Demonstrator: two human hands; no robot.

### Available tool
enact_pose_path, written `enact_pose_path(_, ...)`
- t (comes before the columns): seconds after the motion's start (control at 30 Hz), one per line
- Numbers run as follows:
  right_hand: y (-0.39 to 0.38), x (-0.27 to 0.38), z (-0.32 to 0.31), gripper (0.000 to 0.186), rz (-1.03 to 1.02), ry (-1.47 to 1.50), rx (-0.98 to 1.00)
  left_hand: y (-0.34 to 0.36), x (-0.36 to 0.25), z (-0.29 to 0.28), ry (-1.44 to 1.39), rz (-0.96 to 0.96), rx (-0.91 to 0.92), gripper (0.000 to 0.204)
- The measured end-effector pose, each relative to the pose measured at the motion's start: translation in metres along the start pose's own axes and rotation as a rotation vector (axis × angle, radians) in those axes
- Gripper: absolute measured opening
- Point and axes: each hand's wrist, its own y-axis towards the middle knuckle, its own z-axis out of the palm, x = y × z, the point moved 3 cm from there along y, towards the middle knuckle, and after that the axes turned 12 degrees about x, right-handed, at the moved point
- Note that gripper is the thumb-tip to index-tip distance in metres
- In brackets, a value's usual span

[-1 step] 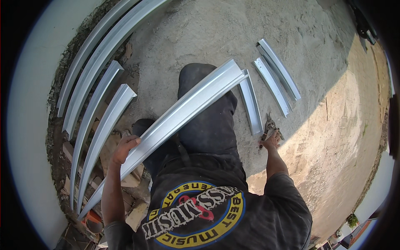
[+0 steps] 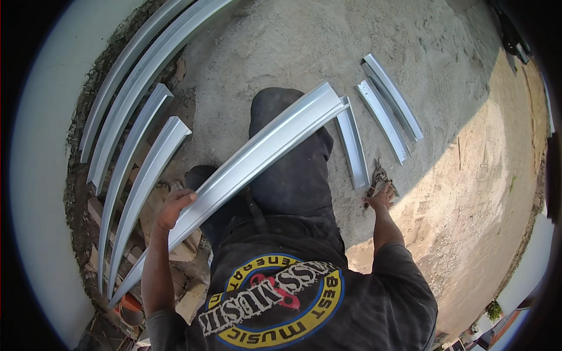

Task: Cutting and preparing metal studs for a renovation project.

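your left grip (image 2: 177, 209) pinches the left edge of the long metal channel (image 2: 269, 143), slanting near left to far right — your right grip (image 2: 383, 196) is nearer the plier-like tool (image 2: 379, 172) pointing far, though whether closed you can't tell.

Two long metal strips (image 2: 158, 55) — sliced off by the top edge! Below, most fingers of the left hand (image 2: 174, 210) sit hidden behind the held strip (image 2: 263, 149), while the right hand (image 2: 382, 197) covers part of a tool (image 2: 379, 174) — too small to name.
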Motion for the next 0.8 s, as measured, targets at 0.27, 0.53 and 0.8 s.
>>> enact_pose_path(0.27, -0.001, 0.010, -0.021, 0.156, -0.058, -0.141, -0.012, -0.010, 0.000, -0.002, 0.036, 0.028, -0.034, 0.033)
enact_pose_path(0.53, -0.003, -0.025, 0.000, 0.137, 0.023, -0.169, -0.120, -0.015, -0.027, 0.002, 0.062, 0.001, -0.035, 0.032)
enact_pose_path(0.8, -0.087, -0.068, -0.014, 0.083, -0.359, 1.172, 0.376, 0.011, -0.064, -0.003, 0.033, 0.156, -0.242, 0.035)
